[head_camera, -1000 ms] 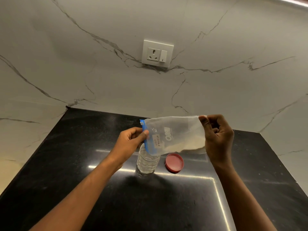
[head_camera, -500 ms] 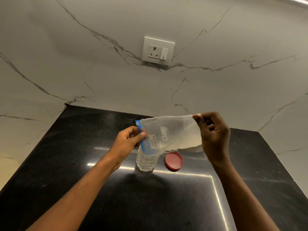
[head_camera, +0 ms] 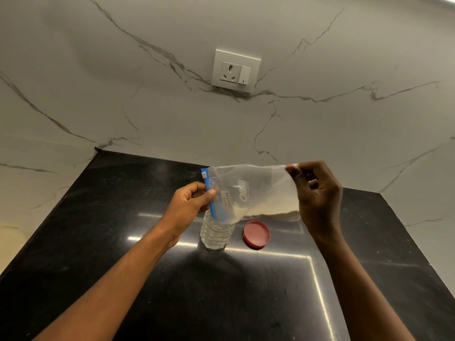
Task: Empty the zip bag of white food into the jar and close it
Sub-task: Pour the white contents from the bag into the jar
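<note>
- Hands hold a clear zip bag (head_camera: 248, 193) sideways above a black surface (head_camera: 123, 242).
- Left hand (head_camera: 189, 205) fingers clamp the blue zip end; right hand (head_camera: 317, 200) fingers pinch the far corner.
- White powder (head_camera: 273, 212) lies along the bag's lower edge.
- Open jar (head_camera: 215, 233) stands below the zip end, red lid (head_camera: 256, 234) just right of it.
- Risk, judged: the wide bag mouth over a narrow jar mouth could spill powder onto the surface.

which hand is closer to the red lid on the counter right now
Right. The right hand holds the bag's bottom just above and right of the red lid; the left hand is beyond the jar.
</note>
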Motion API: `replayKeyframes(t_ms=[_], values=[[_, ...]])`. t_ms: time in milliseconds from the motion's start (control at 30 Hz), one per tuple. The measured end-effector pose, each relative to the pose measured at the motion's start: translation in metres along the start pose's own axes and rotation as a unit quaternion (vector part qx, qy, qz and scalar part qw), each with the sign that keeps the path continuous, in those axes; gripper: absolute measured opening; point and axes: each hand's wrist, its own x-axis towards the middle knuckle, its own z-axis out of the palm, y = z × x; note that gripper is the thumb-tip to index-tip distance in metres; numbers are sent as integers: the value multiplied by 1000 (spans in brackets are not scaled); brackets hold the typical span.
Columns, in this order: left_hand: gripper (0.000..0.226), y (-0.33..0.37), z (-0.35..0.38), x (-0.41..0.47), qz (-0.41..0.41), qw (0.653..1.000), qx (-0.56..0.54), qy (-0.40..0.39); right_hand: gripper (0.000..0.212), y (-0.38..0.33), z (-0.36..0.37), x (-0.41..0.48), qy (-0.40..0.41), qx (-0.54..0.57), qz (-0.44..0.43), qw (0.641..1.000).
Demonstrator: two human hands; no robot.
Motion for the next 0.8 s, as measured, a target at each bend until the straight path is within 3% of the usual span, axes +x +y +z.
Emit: replayKeyframes(t_ms=[300, 433, 567, 700, 800], values=[[18, -5, -4, -1, -12, 1000, -18, -22, 17, -3, 2, -1, 3, 18, 20, 1000], [36, -10, -7, 2, -34, 999, -39, -8, 19, 2, 5, -8, 8, 44, 61, 997], [17, -16, -18, 11, 1, 993, 113, 40, 16, 10, 0, -15, 25, 64, 94, 993], [32, -12, -11, 23, -5, 966, 246, -78, 14, 11, -1, -15, 54, 95, 144, 984], [37, -4, 1, 29, -30, 952, 279, -119, 14, 14, -1, -15, 78, 126, 178, 973]])
